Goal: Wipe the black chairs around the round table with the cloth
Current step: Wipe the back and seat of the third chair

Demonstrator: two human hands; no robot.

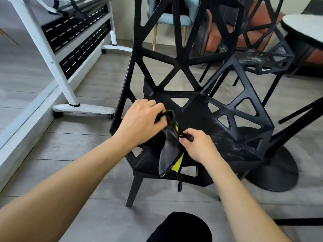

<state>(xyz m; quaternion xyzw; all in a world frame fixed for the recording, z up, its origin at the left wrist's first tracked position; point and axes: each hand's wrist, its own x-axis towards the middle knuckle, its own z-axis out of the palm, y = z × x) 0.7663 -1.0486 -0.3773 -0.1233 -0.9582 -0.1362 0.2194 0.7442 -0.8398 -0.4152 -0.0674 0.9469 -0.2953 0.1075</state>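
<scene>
Head view: left hand [139,123] and right hand [195,145] pinch the cloth's [168,154] top edge above the chair [201,117] seat.

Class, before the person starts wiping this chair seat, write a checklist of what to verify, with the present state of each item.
1. Left hand grips the cloth: ok.
2. Right hand pinches the cloth's edge: ok.
3. Cloth spread flat for wiping: not ok; it hangs bunched between the hands.
4. Cloth over the near black chair: ok, above the seat's front.
5. Seat needs wiping: ok; whitish dust on the right side.
6. Second black chair dusty: ok, also whitish marks.
</scene>
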